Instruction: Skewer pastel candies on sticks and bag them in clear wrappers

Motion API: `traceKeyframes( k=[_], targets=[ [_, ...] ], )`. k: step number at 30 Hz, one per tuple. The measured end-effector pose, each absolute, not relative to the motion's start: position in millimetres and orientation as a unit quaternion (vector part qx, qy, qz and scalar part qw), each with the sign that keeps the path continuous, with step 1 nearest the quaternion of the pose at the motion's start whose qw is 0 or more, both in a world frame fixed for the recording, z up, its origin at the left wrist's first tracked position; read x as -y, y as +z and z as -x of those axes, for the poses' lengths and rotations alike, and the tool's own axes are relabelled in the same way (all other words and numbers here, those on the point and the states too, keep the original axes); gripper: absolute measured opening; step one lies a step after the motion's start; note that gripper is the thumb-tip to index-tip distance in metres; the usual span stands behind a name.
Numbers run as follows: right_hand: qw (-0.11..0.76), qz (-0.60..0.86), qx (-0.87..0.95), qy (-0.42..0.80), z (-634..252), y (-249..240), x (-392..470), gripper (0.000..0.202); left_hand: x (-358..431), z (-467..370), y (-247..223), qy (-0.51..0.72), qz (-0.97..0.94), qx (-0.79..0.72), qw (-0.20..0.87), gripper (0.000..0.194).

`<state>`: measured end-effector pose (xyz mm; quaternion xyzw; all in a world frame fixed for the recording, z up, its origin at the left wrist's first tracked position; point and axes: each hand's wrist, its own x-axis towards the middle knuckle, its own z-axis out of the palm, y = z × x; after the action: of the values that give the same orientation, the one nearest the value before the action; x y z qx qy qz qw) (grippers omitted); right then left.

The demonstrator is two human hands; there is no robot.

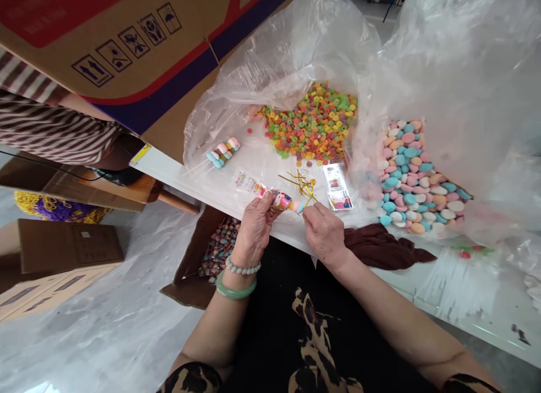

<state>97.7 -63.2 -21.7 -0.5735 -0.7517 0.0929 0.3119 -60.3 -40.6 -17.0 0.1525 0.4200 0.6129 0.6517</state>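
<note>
My left hand is closed around a candy skewer in a clear printed wrapper, thumb on top. The wrapper's flat open-looking end points up and left, past the fingers. At the skewer's other end, my right hand is pinched shut; what lies between its fingertips is hidden. Just beyond the hands lie several gold twist ties in a loose pile. A flat silver printed wrapper rests to their right. Farther left, unwrapped marshmallow skewers lie side by side on the plastic.
Clear plastic bags hold ring gummies and pastel marshmallows. A brown cloth and white sticks lie at right. Below the table edge stands a carton of wrapped candies. A large cardboard box and another person's striped sleeve are left.
</note>
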Motion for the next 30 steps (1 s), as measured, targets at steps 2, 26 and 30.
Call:
traceKeyframes(
  k=[2, 26, 30],
  targets=[
    [0.284, 0.553, 0.783, 0.017, -98, -24, 65, 0.025, 42, 57, -17, 0.605, -0.172, -0.423, 0.652, 0.027],
    [0.34, 0.554, 0.704, 0.288, -97, -25, 59, 0.015, 29, 78, -25, 0.657, -0.107, -0.428, 0.611, 0.021],
    [0.357, 0.572, 0.647, 0.356, -95, -24, 54, 0.014, 37, 64, -22, 0.65, -0.147, -0.426, 0.612, 0.024]
  ],
)
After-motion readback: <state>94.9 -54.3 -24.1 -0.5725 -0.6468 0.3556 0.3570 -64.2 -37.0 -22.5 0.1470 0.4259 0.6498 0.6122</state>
